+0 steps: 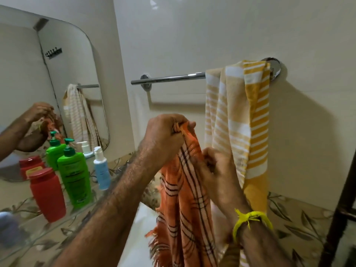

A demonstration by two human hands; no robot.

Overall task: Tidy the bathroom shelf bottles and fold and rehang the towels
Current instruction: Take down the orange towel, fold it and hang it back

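Left hand pinches the top edge of the orange checked towel, right hand grips its fold lower down, below the chrome rail carrying the yellow striped towel, bottles standing on the glass shelf at left.

We note a glass shelf carrying a red bottle, a green pump bottle and a blue-and-white bottle, all upright.
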